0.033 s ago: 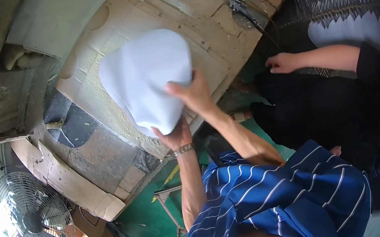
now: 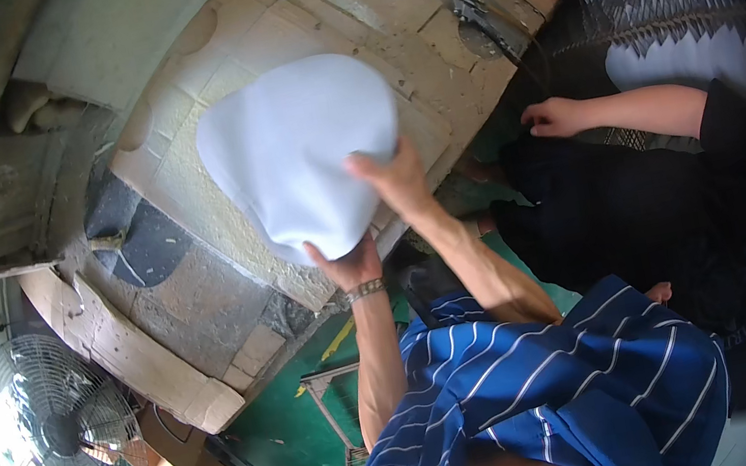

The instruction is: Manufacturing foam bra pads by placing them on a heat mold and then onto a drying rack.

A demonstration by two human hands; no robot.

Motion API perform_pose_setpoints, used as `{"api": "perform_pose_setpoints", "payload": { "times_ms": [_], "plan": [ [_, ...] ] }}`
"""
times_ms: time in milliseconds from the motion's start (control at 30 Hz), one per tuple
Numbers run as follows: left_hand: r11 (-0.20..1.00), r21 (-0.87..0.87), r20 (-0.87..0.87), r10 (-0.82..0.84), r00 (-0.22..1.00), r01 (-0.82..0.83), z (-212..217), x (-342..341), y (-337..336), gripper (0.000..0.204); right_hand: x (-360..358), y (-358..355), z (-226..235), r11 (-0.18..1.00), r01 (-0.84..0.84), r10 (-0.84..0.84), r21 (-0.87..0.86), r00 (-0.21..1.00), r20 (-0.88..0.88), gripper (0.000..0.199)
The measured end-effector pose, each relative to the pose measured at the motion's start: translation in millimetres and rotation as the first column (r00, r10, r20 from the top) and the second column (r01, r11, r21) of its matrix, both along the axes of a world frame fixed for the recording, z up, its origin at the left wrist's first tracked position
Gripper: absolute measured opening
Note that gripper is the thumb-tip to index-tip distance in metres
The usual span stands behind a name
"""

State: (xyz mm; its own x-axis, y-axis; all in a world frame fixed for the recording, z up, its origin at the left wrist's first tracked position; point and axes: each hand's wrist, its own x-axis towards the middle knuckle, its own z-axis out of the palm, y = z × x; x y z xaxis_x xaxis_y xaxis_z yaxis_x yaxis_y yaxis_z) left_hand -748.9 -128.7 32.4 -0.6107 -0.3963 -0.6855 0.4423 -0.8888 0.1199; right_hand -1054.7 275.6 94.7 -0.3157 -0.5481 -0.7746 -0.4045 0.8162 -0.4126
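Both hands grip one sheet of pale white fabric [image 2: 294, 152] and hold it over the workbench [image 2: 413, 6]. Left hand [image 2: 345, 263] is closed on the sheet's lower edge, with the fingers curled behind the cloth and the thumb in front; a metal wristband [image 2: 365, 289] sits at its wrist. Right hand [image 2: 392, 180] pinches the sheet's right edge, with the fingers lying flat along the cloth and partly spread. The sheet extends up and to the left from both hands, and its rounded upper edge lies above the worn, patched wooden top near the bench's middle. Its lower right corner is bunched between the two hands, which are close together.

A second person in dark clothing stands at the bench's right edge, with one hand [image 2: 555, 116] resting at that edge, well apart from the fabric. A floor fan [image 2: 54, 434] stands beyond the bench's lower left corner.
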Motion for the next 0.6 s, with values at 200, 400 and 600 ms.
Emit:
{"api": "perform_pose_setpoints", "payload": {
  "times_ms": [200, 400, 600],
  "plan": [
    [0.993, -0.100, 0.135, -0.052, 0.989, 0.066, -23, -8, 22, 0.064, 165, -274, -93, -0.251, 0.956, -0.804, -0.151, -0.119, 0.583, 0.067],
    [0.998, -0.018, 0.031, -0.052, 0.998, 0.053, -20, 3, 21, 0.065, 169, -264, -89, -0.145, 0.895, -0.836, -0.422, 0.118, 0.536, 0.064],
    [0.995, -0.015, 0.001, -0.095, 0.995, 0.095, -25, 22, 11, 0.070, 170, -298, -21, 0.256, 0.834, -0.829, -0.489, 0.450, 0.332, 0.072]
  ]
}}
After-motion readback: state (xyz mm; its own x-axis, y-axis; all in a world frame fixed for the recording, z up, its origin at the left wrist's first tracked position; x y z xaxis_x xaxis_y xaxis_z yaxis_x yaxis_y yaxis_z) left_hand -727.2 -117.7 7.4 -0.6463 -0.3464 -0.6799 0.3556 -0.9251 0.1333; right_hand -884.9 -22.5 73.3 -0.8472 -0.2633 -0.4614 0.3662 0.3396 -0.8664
